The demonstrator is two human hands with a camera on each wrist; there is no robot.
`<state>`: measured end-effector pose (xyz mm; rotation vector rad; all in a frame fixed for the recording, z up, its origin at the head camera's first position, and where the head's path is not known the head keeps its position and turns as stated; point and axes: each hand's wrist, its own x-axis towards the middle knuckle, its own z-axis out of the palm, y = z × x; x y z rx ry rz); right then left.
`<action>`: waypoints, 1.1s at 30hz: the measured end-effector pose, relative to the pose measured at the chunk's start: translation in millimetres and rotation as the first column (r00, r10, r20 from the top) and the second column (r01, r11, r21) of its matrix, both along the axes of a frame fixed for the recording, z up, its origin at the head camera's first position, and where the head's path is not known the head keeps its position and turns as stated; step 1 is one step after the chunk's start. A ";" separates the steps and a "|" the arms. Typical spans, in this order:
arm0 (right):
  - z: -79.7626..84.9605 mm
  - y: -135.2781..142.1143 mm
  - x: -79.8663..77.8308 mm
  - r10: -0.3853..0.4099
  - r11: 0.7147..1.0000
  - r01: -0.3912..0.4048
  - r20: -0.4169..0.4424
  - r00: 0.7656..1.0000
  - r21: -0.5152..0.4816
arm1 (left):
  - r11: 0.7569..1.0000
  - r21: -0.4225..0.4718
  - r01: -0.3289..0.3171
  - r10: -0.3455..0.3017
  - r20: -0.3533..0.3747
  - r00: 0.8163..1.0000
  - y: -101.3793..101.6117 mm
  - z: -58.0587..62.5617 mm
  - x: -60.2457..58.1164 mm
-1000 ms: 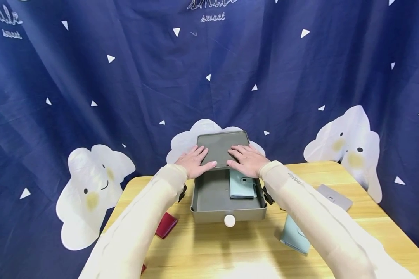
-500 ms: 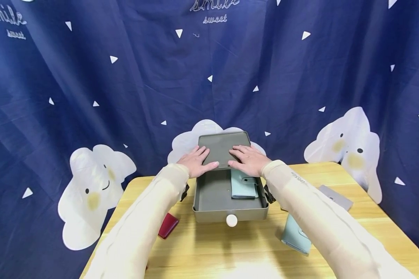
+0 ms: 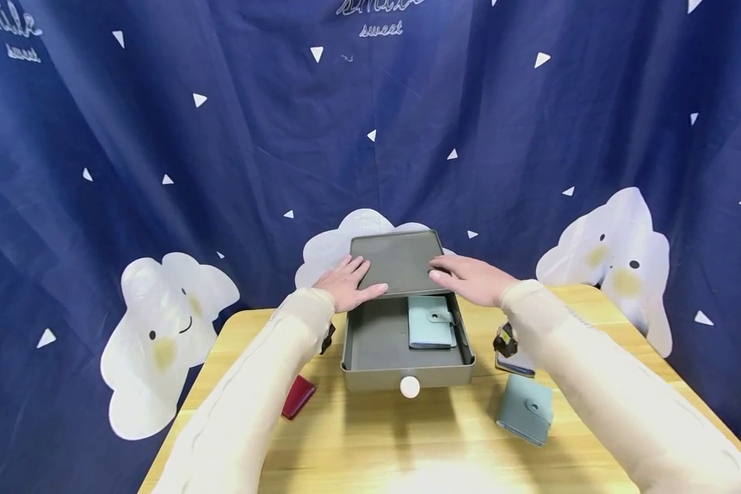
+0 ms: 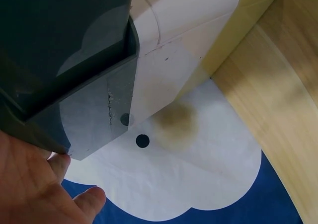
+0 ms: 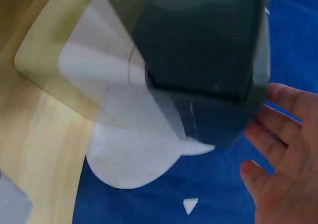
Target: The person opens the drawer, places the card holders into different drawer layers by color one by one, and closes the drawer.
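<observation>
A small desktop storage box with a grey recessed top (image 3: 398, 261) stands at the table's back, its grey drawer (image 3: 375, 343) pulled out toward me. A white round knob (image 3: 410, 387) sits on the drawer front. Inside, on the right, lies a light blue snap wallet (image 3: 425, 329). My left hand (image 3: 346, 285) rests with spread fingers on the top's left side; in the left wrist view its fingers (image 4: 60, 165) lie at the box's grey edge. At the top's right edge is my right hand (image 3: 474, 278), fingers extended, fingertips (image 5: 254, 134) right by the box corner in the right wrist view.
Left of the drawer lies a red wallet (image 3: 298, 396) on the wooden table (image 3: 370, 453). To the right are a blue-grey snap wallet (image 3: 526, 409) and a dark-edged flat item (image 3: 515, 365), partly covered by my right wrist. A blue curtain (image 3: 253, 137) with clouds hangs behind.
My right hand has slid rightward from over the top to its right edge, uncovering more of the drawer and the wallets on the right. My left hand stays put.
</observation>
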<state>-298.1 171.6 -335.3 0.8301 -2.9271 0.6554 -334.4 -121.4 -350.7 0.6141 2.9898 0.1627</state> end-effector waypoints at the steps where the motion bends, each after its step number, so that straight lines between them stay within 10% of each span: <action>1: 0.6 6.4 2.8 -0.004 1.000 0.004 0.000 1.000 -0.022 | 1.000 0.002 -0.001 0.001 0.002 1.000 -0.7 0.3 -0.2; 15: -25.9 93.1 50.3 -0.041 0.966 0.038 -0.005 0.999 -0.256 | 1.000 0.009 0.017 -0.017 -0.007 1.000 -2.8 -5.8 -8.9; 33: -65.1 131.7 95.7 -0.109 0.979 0.078 -0.157 0.982 -0.189 | 0.999 0.040 0.014 -0.014 -0.001 1.000 -3.9 -6.8 -9.8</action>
